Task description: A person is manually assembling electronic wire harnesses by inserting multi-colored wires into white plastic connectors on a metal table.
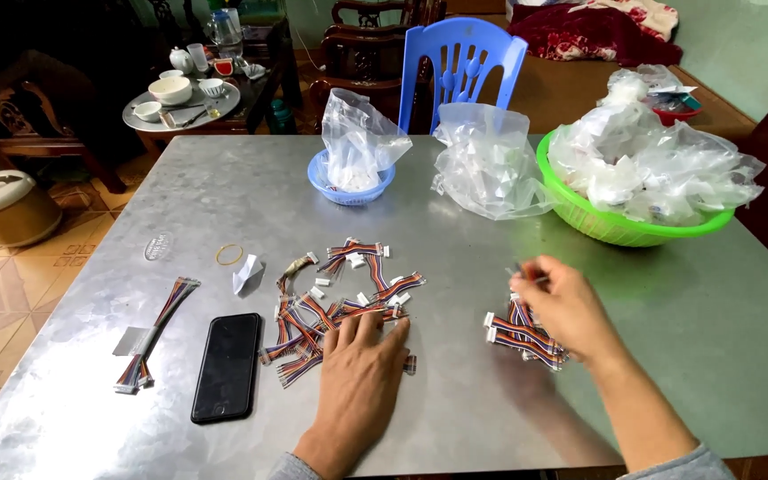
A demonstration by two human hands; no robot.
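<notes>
Two hands on metal table (633, 293), left hand (357, 373) flat (fingers spread) on loose wire bundles (331, 307), right hand (562, 307) pinching stacked bundles (522, 336).

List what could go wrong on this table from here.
The left hand lies flat on the loose pile of cable pieces; a sweep might push some onto the black phone beside it. The right hand works at a small bundle, which could mix with that pile. The rubber band might get lost.
</notes>
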